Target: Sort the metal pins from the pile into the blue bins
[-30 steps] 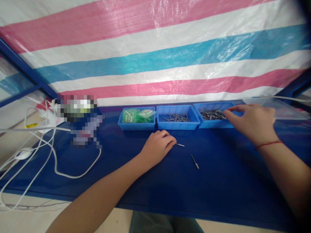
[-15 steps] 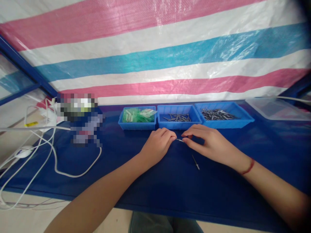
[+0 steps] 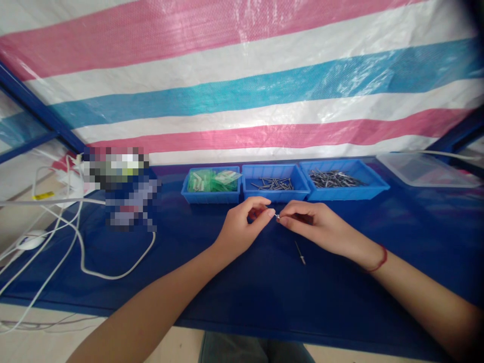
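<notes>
Three bins [image 3: 209,197], one tray [image 3: 427,172], two hands [image 3: 242,229], one held pin [image 3: 277,216], one loose pin [image 3: 300,252].

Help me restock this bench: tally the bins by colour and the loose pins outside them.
Blue bins: 3
Clear bin: 1
Loose pins: 2, one pinched between left hand and right hand, one lying on the table
Total: 6

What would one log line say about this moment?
left hand: pinches small pin | right hand: pinches same pin | spare pin: lies on blue table | blue trays: behind hands
</notes>
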